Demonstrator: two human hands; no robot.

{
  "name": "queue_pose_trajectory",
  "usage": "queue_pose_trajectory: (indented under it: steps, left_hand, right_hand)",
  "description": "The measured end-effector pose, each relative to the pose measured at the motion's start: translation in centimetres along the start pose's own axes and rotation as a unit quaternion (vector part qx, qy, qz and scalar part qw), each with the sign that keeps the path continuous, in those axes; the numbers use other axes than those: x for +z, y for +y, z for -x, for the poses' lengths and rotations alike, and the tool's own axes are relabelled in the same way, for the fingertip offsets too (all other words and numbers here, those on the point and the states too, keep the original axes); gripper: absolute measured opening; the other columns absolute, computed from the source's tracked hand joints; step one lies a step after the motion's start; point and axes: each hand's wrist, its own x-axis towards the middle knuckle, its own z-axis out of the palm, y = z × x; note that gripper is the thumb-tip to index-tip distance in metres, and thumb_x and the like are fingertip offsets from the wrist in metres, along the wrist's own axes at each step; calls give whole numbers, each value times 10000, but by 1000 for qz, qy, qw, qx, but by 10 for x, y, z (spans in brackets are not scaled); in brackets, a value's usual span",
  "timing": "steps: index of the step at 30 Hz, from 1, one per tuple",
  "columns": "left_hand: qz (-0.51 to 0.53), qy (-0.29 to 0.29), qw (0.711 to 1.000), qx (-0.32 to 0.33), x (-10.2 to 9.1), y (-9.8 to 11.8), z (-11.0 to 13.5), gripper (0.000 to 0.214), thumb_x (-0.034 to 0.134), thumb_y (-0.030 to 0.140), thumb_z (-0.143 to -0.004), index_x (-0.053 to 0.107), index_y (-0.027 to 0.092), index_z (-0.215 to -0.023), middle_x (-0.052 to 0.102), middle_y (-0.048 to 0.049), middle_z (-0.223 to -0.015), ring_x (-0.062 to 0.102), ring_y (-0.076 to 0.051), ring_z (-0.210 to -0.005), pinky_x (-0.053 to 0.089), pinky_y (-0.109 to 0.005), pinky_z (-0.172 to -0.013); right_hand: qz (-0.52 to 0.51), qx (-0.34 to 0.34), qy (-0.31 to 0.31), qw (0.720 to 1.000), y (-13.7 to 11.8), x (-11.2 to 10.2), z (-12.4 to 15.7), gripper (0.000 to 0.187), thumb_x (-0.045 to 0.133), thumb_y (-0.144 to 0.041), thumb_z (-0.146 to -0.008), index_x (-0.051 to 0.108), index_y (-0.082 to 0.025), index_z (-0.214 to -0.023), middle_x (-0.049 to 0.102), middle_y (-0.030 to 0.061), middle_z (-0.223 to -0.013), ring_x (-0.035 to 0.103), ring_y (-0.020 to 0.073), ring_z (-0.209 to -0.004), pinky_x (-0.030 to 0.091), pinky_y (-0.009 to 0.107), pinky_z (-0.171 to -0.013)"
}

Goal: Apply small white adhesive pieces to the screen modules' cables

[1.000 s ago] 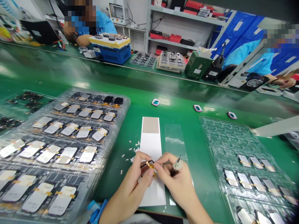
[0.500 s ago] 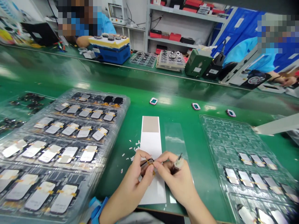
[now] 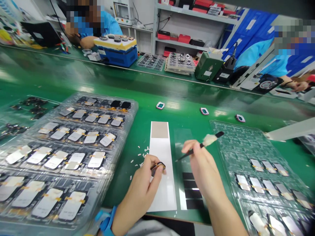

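My left hand (image 3: 145, 186) is closed on a small dark part with an orange tab (image 3: 158, 165), held over a white backing sheet (image 3: 161, 154). To the right of it, my right hand (image 3: 200, 160) grips black tweezers (image 3: 197, 147) with a white wrap near their top end. The tweezers' tip points down toward a clear film strip (image 3: 183, 137). Black rectangular pads (image 3: 190, 190) lie on that strip below my right hand.
A clear tray (image 3: 73, 144) holding several film-covered parts lies at the left. Another tray (image 3: 248, 154), partly filled, lies at the right. Three small pink-framed parts (image 3: 160, 105) sit on the green belt beyond. Co-workers in blue sit at the far bench.
My right hand has pulled away from the left, up and to the right, with the tweezers. The black pads it covered now show. My left hand still holds the small part.
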Motion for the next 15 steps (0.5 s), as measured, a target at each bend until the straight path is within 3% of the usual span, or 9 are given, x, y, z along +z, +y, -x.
queue_pose_trajectory:
  steps: [3,6,9,15]
  left_hand:
    - [-111,-9,992,53,0,5,-4,112,366,245,-1023,462,215,-1071,650,-151,-1203,590,-276,-1163,462,-478,-938]
    - [-192,-20,976,100,1,9,-12,112,357,188,-1008,466,206,-990,592,-197,-1359,411,-319,-1395,383,-587,-1066]
    - [-267,-50,956,106,2,11,-21,151,337,162,-1010,482,181,-971,598,-221,-1349,384,-347,-1417,348,-610,-1108]
    - [-364,-71,922,114,3,5,-27,169,333,132,-1008,500,155,-1022,645,-195,-1282,366,-340,-1427,323,-569,-1155]
  right_hand:
    - [23,-18,25,999,8,-1,-28,467,428,-600,-972,634,-196,-864,638,31,-825,592,148,-746,470,285,-720]
    - [21,-7,17,1000,30,6,-51,420,595,-600,-877,584,-181,-851,625,8,-714,634,148,-644,523,294,-676]
    - [2,-4,12,1000,52,14,-62,432,713,-565,-782,527,-189,-885,619,-6,-753,679,156,-650,571,300,-673]
    - [-32,-4,22,999,70,20,-56,404,655,-555,-834,460,-223,-957,595,-20,-863,717,155,-708,626,350,-745]
